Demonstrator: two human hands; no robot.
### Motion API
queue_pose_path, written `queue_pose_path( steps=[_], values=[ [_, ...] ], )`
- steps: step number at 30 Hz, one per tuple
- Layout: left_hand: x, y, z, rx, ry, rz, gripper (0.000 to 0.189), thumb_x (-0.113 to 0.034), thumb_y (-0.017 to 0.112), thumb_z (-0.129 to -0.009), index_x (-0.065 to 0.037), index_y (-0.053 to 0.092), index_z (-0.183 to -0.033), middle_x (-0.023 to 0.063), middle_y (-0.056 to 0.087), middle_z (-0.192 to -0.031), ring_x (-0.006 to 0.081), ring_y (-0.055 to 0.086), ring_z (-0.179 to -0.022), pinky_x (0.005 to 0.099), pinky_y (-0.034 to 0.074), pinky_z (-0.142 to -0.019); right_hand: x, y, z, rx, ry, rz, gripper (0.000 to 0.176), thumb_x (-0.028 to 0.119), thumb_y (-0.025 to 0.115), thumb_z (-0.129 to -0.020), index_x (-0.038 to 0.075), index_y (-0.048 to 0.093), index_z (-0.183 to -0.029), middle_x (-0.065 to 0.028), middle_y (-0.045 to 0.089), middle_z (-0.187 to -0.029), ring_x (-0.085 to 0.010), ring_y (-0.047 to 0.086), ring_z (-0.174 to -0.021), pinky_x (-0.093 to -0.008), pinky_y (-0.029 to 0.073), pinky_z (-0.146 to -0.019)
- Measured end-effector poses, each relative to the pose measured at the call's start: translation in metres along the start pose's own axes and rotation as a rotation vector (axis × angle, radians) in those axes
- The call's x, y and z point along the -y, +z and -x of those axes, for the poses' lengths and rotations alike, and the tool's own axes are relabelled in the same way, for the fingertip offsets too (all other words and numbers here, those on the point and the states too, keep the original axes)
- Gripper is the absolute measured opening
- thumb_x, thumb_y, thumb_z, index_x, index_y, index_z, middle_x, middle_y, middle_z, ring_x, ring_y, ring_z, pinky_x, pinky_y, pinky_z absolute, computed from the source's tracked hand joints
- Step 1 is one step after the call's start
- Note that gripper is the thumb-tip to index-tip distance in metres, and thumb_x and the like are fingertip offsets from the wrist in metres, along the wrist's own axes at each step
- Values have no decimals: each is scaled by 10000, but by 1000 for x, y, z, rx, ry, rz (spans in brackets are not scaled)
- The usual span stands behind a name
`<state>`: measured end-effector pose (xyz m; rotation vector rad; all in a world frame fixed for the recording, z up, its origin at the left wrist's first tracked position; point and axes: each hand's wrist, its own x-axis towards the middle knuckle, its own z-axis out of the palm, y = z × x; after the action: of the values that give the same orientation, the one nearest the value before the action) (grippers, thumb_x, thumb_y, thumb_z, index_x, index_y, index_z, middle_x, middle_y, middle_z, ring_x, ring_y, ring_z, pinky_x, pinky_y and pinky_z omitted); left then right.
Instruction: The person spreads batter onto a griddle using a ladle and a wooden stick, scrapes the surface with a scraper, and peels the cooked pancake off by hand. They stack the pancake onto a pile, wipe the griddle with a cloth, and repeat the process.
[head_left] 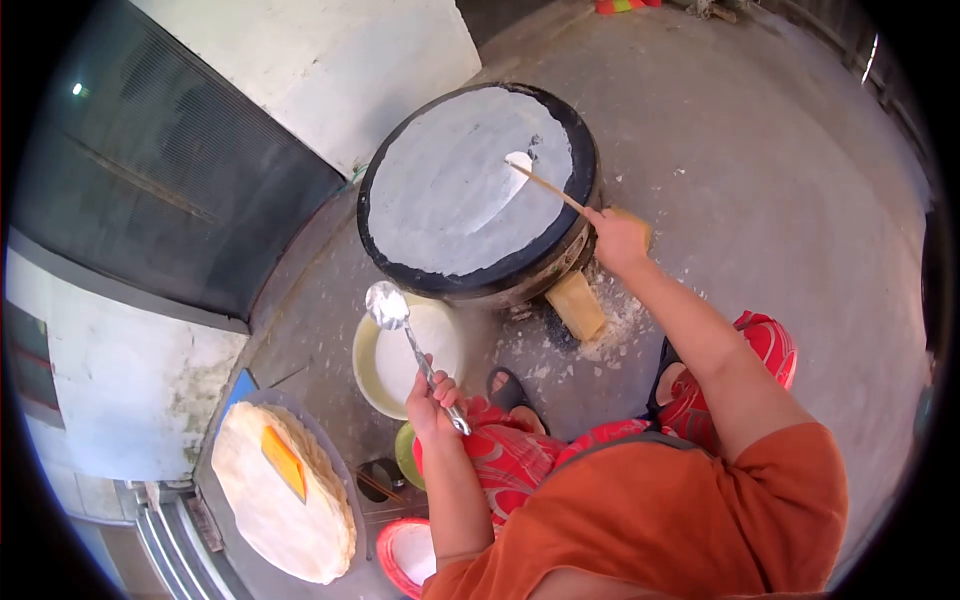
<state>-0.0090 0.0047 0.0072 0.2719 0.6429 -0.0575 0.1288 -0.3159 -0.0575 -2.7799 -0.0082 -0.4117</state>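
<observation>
My right hand [620,240] is closed around the thin wooden handle of a batter spreader [545,187]. Its pale head touches the layer of whitish batter [440,170] covering most of a round black griddle [520,272]. A curved wet streak trails below the head, and a small dark gap shows near the right side. My left hand [432,402] grips a shiny metal ladle [412,340], its bowl pointing up and away, coated in white. Beneath the ladle stands a pale basin [370,385] containing white batter [420,345].
At lower left, a stack of thin flatbreads [250,510] bears an orange scraper [284,462]. A green bowl [406,458] and a red-rimmed container [395,560] sit by my legs. Yellowish blocks [577,305] lie under the griddle's edge, among white crumbs on the concrete floor [740,230].
</observation>
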Motion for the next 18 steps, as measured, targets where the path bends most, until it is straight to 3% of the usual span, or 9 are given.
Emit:
queue_pose_path(
  steps=[2,5,7,8,10,14,16,18],
  values=[
    [0,1,-1,-9,-15,20,222,-176,352,-903,-66,458,-1064,47,423,-679,95,366,-465,198,317,-370,8,-2,7,-7,33,-51,453,93,503,-686,158,521,-1134,-90,548,-820,-254,571,-721,-377,470,-598],
    [0,2,-2,-12,13,4,222,-180,357,-902,-74,461,-1067,43,422,-678,93,365,-463,196,317,-368,20,11,36,-141,-79,-294,438,83,513,-687,129,519,-1123,-93,540,-831,-272,569,-751,-381,469,-624],
    [2,3,-2,-19,20,-15,224,-183,361,-902,-79,463,-1072,42,421,-675,93,366,-463,195,319,-369,10,10,38,130,-97,-26,419,78,523,-690,122,521,-1107,-99,544,-885,-283,573,-810,-382,471,-664],
    [2,2,-2,-26,19,-22,224,-183,361,-902,-79,463,-1072,42,421,-675,93,366,-463,195,319,-369,-2,13,31,135,-90,-31,419,78,523,-690,122,521,-1107,-99,544,-885,-283,573,-810,-382,471,-664],
    [2,2,-3,0,-11,-2,226,-186,364,-901,-83,463,-1077,44,422,-672,95,367,-462,197,321,-370,-27,11,0,-93,10,23,380,100,555,-681,150,549,-1058,-82,553,-841,-248,577,-758,-379,466,-641],
    [3,3,-3,-3,-25,13,231,-189,361,-902,-82,463,-1080,49,424,-674,99,369,-461,200,322,-369,-27,-8,-17,3,190,125,323,139,544,-722,141,548,-1046,-84,562,-849,-251,578,-773,-362,470,-658],
    [5,7,-3,-32,13,8,234,-193,359,-903,-82,467,-1078,52,426,-672,103,370,-460,203,319,-366,-28,-5,-21,161,193,-321,290,200,530,-769,147,542,-1054,-85,586,-904,-259,581,-818,-356,467,-696],
    [7,5,-5,-18,10,0,235,-195,358,-904,-81,467,-1078,53,428,-671,103,370,-460,203,319,-365,-45,4,-35,95,153,-392,311,231,501,-810,169,521,-1114,-93,604,-929,-263,579,-864,-349,457,-732]
  ],
)
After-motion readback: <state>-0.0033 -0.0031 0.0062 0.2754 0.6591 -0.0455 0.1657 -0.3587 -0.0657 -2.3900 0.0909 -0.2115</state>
